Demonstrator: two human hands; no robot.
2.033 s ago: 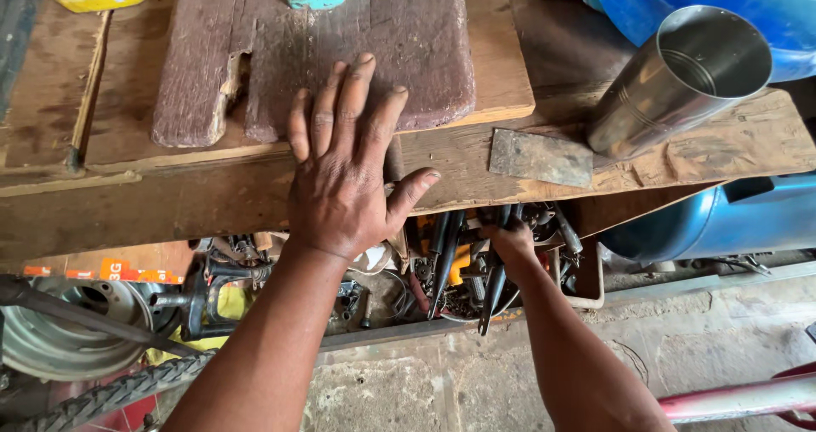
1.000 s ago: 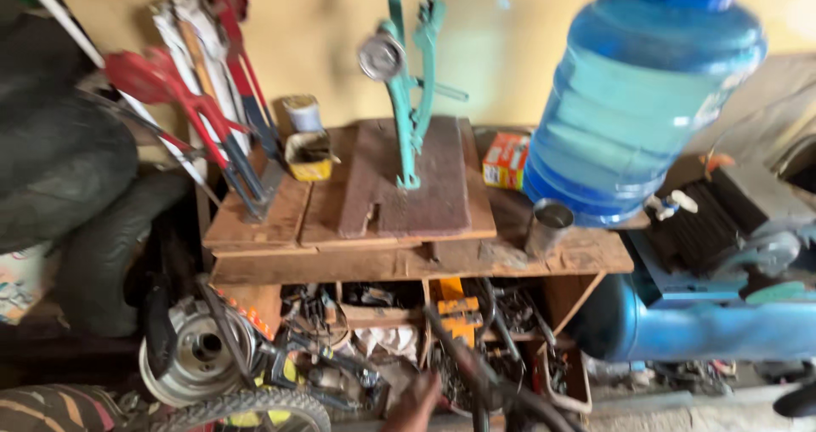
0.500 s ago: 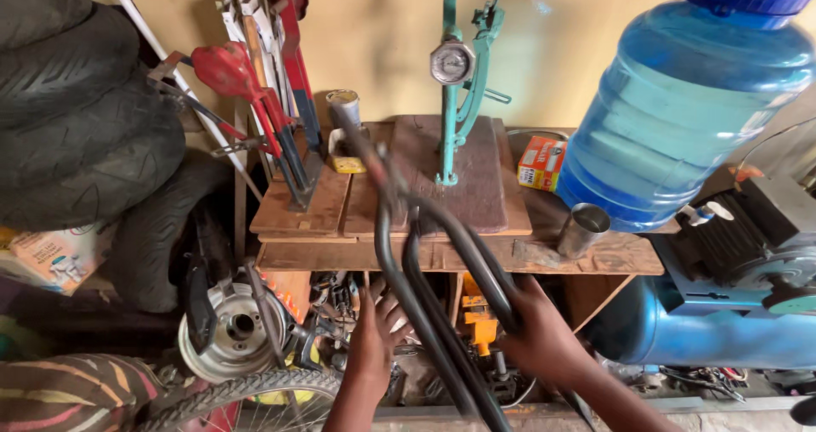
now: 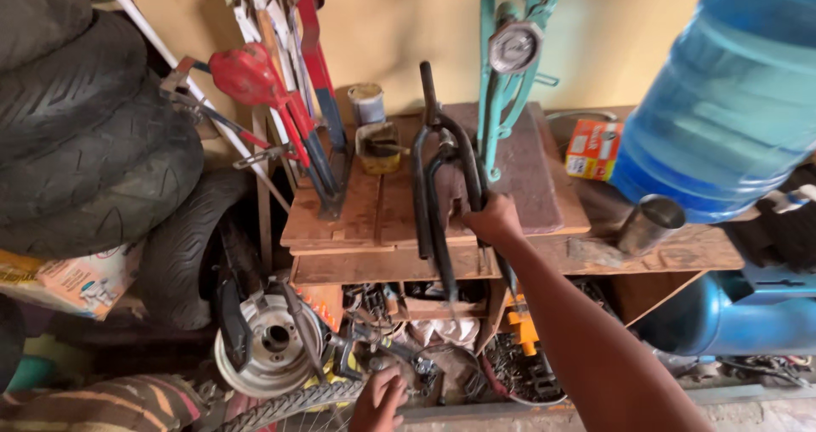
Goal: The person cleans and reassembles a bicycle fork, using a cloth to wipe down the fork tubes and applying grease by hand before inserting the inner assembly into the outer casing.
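My right hand (image 4: 493, 220) grips one leg of a black bicycle fork (image 4: 442, 177) and holds it upright over the wooden workbench (image 4: 340, 228); its steerer tube points up and its legs hang past the bench's front edge. My left hand (image 4: 379, 400) is low at the bottom of the view, by the metal parts under the bench, next to a spoked bicycle wheel (image 4: 289, 402). Whether it holds anything is unclear.
Stacked tyres (image 4: 85, 143) fill the left. Red tools (image 4: 263, 92) lean on the wall behind the bench. A teal stand (image 4: 506, 66), tins (image 4: 367, 105), a small box (image 4: 592, 149), a metal cup (image 4: 648, 224) and a big blue water jug (image 4: 731, 100) crowd the bench. A wheel hub (image 4: 272, 343) lies below.
My right hand has lifted the fork higher, up onto the bench. My left hand has let go of it and dropped down toward the parts below.
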